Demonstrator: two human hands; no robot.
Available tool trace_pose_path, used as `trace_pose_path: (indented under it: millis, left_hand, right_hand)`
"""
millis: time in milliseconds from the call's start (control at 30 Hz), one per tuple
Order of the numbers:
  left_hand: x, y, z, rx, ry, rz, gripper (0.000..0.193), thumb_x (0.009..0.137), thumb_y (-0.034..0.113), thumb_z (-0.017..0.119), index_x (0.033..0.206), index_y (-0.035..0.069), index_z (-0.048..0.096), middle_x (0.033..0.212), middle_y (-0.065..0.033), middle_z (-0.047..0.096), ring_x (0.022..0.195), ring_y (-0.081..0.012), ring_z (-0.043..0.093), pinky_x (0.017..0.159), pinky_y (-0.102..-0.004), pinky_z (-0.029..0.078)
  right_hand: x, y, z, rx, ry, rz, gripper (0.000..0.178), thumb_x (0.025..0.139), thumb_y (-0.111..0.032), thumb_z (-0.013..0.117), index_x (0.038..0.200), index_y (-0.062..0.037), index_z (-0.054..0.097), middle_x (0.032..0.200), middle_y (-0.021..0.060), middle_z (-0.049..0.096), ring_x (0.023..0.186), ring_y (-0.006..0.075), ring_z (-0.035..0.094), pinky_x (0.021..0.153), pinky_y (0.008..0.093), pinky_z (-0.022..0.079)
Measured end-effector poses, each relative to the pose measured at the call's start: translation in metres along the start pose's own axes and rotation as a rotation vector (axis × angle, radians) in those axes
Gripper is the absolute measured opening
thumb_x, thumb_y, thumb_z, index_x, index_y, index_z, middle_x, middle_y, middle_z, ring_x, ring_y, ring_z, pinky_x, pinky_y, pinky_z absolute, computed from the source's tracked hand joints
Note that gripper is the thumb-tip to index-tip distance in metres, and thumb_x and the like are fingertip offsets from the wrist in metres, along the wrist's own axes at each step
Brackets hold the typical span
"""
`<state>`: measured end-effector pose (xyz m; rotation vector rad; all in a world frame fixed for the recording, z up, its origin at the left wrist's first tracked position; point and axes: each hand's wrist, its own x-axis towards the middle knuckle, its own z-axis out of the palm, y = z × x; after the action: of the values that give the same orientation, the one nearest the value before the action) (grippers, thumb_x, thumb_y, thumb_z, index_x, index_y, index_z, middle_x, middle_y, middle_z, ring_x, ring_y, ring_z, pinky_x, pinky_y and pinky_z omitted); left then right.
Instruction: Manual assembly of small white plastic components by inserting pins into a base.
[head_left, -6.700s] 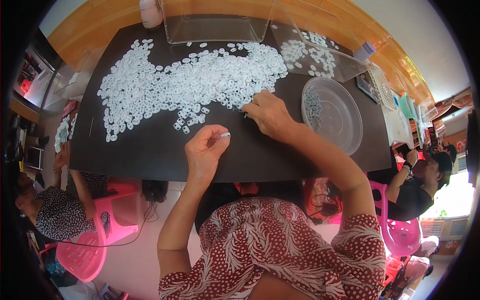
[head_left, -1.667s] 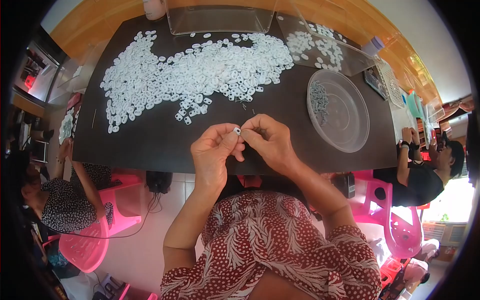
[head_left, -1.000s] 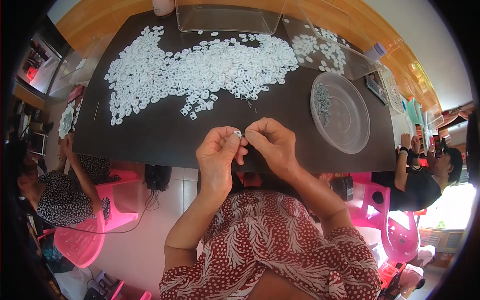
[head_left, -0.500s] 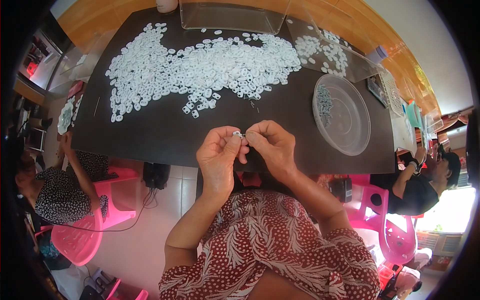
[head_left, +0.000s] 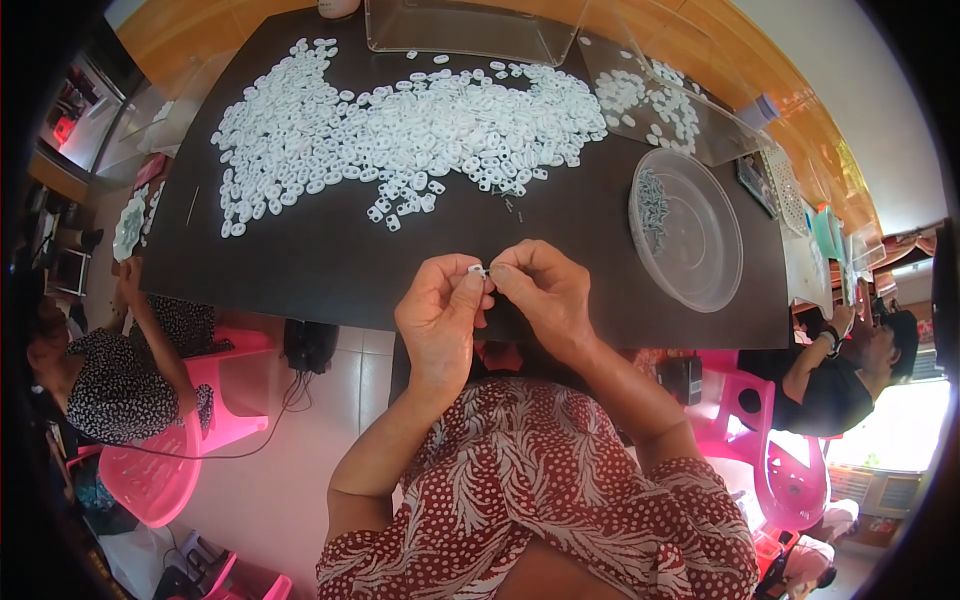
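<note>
Close to the table's near edge, my left hand is closed, pinching a small white plastic piece with holes between thumb and fingertips. My right hand meets it from the right, thumb and forefinger pressed together on a tiny thin part, seemingly a small grey screw; most of it is hidden by the fingers. Beyond both hands spreads a large heap of the same white plastic pieces. A few loose grey screws lie at the heap's near side.
A round clear plastic dish holding grey screws stands on the dark table at the right. Clear bins line the back. One person sits at left, another at right, by pink chairs.
The view has shifted very slightly. Both hands stay together around the white plastic piece, with barely any movement of the fingers.
</note>
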<state>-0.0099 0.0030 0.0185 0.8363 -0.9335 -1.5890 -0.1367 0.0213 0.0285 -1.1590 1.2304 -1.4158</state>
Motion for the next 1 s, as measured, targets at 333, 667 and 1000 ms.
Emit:
trace_pose_path:
  millis: [333,667,1000]
  left_hand:
    - [-0.006,-0.004,0.001,0.087,0.015,0.047,0.007,0.091,0.002,0.055,0.096,-0.003,0.056,0.078,-0.0034,0.058,0.064,-0.0067,0.052,0.052,-0.0182,0.042]
    - [-0.006,-0.006,0.003,0.080,0.046,0.132,0.005,0.091,0.003,0.054,0.095,0.001,0.057,0.075,0.0003,0.057,0.061,-0.0024,0.048,0.046,-0.0147,0.037]
    - [-0.001,-0.002,-0.007,-0.032,-0.027,0.056,0.008,0.091,0.004,0.056,0.097,-0.001,0.057,0.079,-0.0021,0.058,0.067,-0.0054,0.052,0.058,-0.0181,0.043]
  right_hand:
    - [0.000,0.005,0.001,-0.071,-0.010,0.017,0.007,0.087,-0.005,0.057,0.084,0.0012,0.056,0.076,-0.0008,0.057,0.068,0.0038,0.050,0.059,0.0199,0.043]
    - [-0.001,0.011,0.001,-0.230,-0.044,-0.100,0.007,0.087,-0.005,0.056,0.084,0.0004,0.054,0.073,-0.0003,0.055,0.065,0.0039,0.048,0.057,0.0202,0.042]
    - [0.000,0.003,-0.001,-0.046,-0.050,-0.030,0.002,0.086,-0.001,0.058,0.086,0.0012,0.058,0.078,-0.0002,0.059,0.069,0.0026,0.052,0.058,0.0182,0.043]
